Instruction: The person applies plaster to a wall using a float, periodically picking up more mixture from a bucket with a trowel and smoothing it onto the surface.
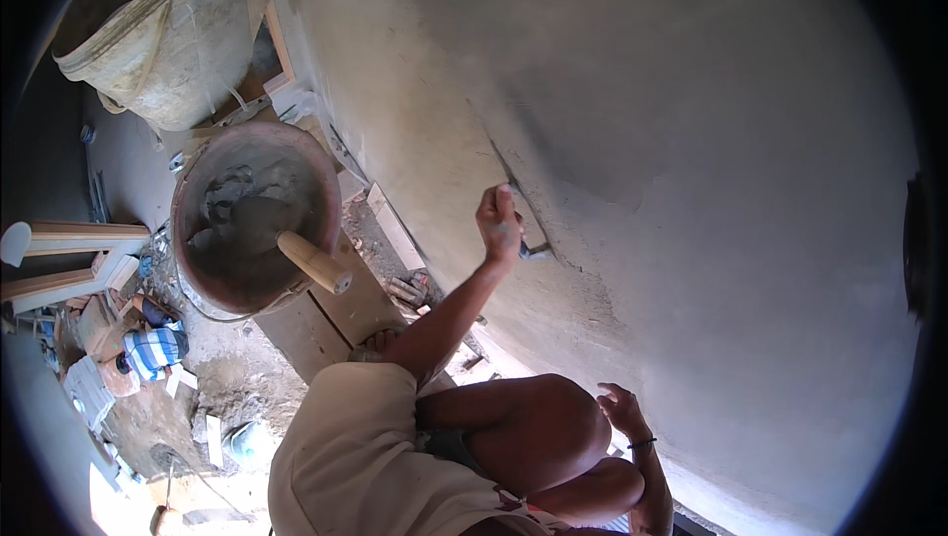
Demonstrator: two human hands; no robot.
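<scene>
While the left hand point(501, 224) was clamped on a flat grey metal trowel point(537, 252) against the grey plastered wall point(731, 191), the right hand point(622, 410), grip loosely apart, hung beside one knee point(568, 427).

left hand point(501, 222) grips trowel point(534, 252) at wall point(711, 220) | right hand point(620, 410) beside knee point(578, 422) | mortar point(262, 218) in bucket point(327, 176)

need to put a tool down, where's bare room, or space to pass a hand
A bare strip of the planks lies between the bucket and the left arm. A hand might pass between the left hand on the trowel and the knee. Crowded: the bucket, holding mortar and a wooden-handled tool, and the rubble between planks and wall.
</scene>
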